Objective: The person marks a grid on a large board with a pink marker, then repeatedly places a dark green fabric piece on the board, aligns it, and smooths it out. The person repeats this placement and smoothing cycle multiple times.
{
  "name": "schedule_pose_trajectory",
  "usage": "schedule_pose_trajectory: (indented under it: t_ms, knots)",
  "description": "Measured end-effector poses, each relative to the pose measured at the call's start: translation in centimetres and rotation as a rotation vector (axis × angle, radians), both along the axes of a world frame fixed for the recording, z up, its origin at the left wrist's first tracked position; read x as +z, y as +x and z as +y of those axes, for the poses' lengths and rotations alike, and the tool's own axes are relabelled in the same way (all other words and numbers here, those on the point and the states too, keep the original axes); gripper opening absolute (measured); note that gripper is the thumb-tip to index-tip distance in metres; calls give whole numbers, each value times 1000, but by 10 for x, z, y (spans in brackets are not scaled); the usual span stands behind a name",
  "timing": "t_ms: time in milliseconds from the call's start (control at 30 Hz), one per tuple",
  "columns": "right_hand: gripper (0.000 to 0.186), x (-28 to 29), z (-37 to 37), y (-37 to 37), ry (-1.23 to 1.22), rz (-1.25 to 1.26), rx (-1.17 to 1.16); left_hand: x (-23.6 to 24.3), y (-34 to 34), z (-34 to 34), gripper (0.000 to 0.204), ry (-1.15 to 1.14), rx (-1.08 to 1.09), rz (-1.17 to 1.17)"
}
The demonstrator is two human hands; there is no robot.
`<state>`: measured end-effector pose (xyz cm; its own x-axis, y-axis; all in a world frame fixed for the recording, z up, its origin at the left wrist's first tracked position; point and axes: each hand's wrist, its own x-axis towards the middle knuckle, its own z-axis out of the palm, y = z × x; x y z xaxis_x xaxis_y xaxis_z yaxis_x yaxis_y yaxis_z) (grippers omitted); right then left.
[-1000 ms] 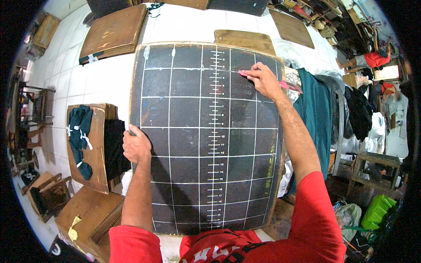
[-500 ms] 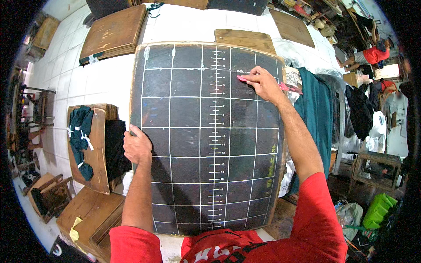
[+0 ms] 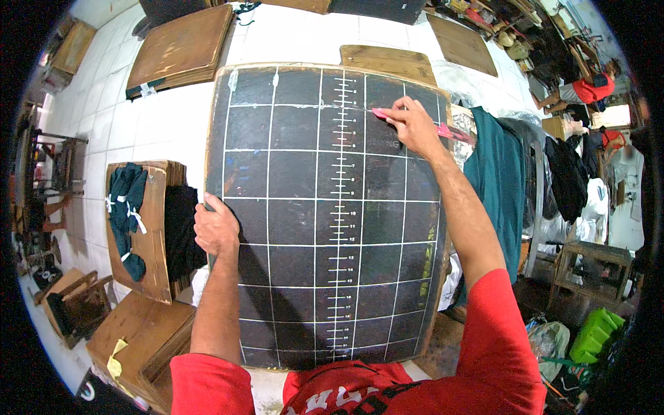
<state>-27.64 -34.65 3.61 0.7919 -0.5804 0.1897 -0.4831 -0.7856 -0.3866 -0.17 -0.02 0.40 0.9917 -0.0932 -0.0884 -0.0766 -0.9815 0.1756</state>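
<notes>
In front of me is a large black board [image 3: 294, 221] with a wooden rim, a white grid and a numbered scale down its middle. My left hand [image 3: 216, 225] grips its left edge, fingers curled at the rim. Near the far right part of the board, my right hand [image 3: 413, 126] pinches a small pink cloth-like piece [image 3: 378, 113] against the surface. Faint pale marks [image 3: 384, 143] lie just below that hand. A pink strip [image 3: 455, 133] shows beyond the wrist at the board's right edge; whether it joins the pinched piece I cannot tell.
Dark green cloth [image 3: 494, 180] hangs along the right. On the left, tied green bundles [image 3: 128, 194] lie on stacked wooden boards [image 3: 155, 256]. A wooden stack [image 3: 138, 339] stands at lower left, a small table [image 3: 591, 270] at right. Another person [image 3: 595, 88] is at far right.
My right hand has shifted slightly away from me with the pink piece, uncovering more of the pale marks. My left hand keeps its hold on the board edge.
</notes>
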Motion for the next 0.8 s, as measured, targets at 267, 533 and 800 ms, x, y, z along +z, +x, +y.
schedule_pose_trajectory:
  t_ms: [267, 533, 800]
  knots:
    - [27, -7, 12, 3, 46, 28, -17, -3, 1, 1, 61, 3, 4, -32]
    - [32, -10, 31, 9, -138, -58, -177, -3, 1, -1, 60, 2, 27, -22]
    - [28, 9, 144, 36, -130, 132, 51, -3, 1, 1, 62, -8, 3, -14]
